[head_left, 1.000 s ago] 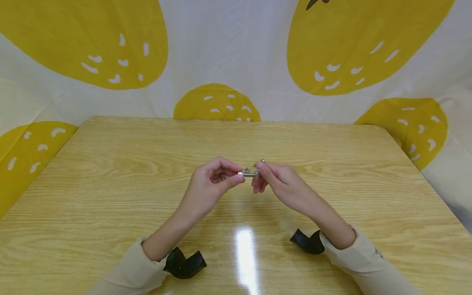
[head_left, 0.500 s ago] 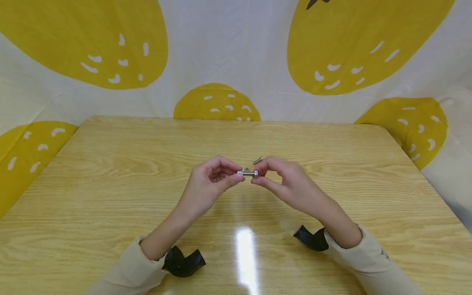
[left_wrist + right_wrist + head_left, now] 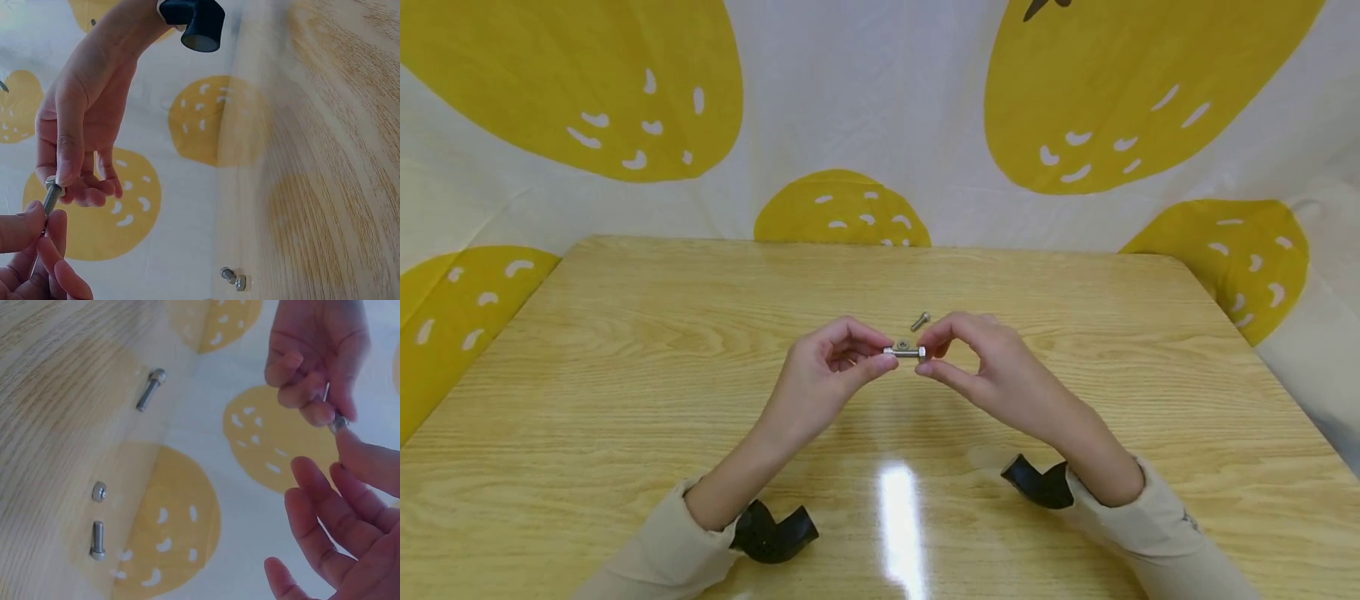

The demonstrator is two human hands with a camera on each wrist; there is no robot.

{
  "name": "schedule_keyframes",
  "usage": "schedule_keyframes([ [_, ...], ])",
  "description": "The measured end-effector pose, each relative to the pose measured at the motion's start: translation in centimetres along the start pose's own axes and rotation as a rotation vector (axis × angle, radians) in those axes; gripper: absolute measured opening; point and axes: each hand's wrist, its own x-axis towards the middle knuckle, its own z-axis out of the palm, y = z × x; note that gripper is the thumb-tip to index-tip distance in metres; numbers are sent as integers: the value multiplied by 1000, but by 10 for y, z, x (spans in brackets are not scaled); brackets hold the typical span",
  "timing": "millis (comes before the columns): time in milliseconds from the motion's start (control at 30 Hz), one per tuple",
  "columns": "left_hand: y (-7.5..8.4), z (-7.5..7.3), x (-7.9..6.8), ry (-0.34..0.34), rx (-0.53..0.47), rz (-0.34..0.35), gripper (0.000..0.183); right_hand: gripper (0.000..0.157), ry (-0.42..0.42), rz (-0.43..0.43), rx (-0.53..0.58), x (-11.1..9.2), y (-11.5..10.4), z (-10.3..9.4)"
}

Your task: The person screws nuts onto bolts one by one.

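A metal bolt lies level between both hands above the table. My left hand pinches its left end between thumb and fingertips. At the other end sits a hex nut, which my right hand pinches between thumb and forefinger. The left wrist view shows the bolt's threaded shank coming out of the left fingers, with the nut at the right thumb. A thin metal rod sticks out from the left fingers in the right wrist view; its kind is unclear.
On the wooden table, beyond the hands, lie a bolt and a loose nut. The right wrist view shows a second bolt beside that nut. A patterned cloth hangs behind the table. Black wrist mounts extend from both sleeves.
My right hand has changed its grip on the nut, its thumb moving down below it, and has shifted slightly right. The bolt lying behind it now shows fully. My left hand has barely moved.
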Motion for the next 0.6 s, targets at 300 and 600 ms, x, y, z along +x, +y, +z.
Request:
schedule_keyframes([
  [300,0,1,-1,-14,6,27,15,14,-55,46,27,1,0,4],
  [600,0,1,0,6,6,25,16,23,-87,168,59,1,0,3],
])
